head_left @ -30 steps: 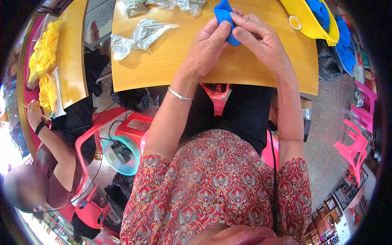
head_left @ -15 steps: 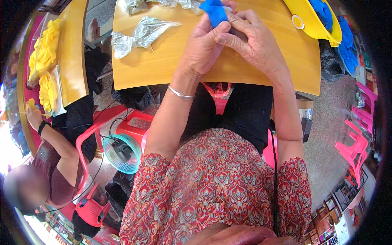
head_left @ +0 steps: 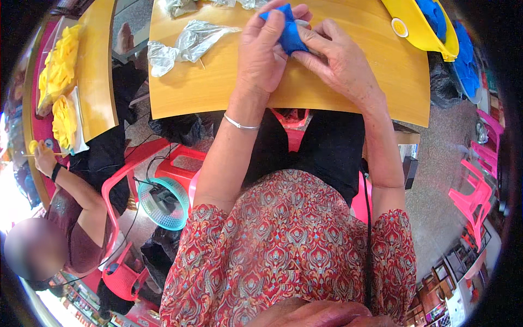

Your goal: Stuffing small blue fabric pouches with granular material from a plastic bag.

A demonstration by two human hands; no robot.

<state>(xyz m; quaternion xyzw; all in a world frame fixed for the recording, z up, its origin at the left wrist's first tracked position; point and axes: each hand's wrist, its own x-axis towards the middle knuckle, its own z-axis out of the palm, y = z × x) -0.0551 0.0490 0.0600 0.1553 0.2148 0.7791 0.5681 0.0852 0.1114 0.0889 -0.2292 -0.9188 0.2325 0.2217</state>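
Observation:
A small piece of blue fabric [head_left: 291,37] is held between my two hands above the far middle of the wooden table [head_left: 218,90]. My left hand [head_left: 262,52] grips its upper left part, the thumb pressed over it. At its lower right edge, my right hand [head_left: 335,57] pinches it between thumb and fingers. The cloth looks folded or bunched, and its exact kind cannot be told. Left of my hands, crumpled clear plastic bags [head_left: 190,43] lie on the tabletop, with a thin stick poking out beside them.
A yellow basket [head_left: 396,11] with blue cloth pieces stands at the far right, more blue pieces [head_left: 464,62] beyond it. On the left, another person's hand [head_left: 44,158] works by a table with yellow fabric pieces [head_left: 62,65]. A teal basket [head_left: 163,204] and pink stools [head_left: 471,199] stand below.
My hands have drawn slightly apart, the left one moving left. The blue fabric now sits lower and shows more of itself between them.

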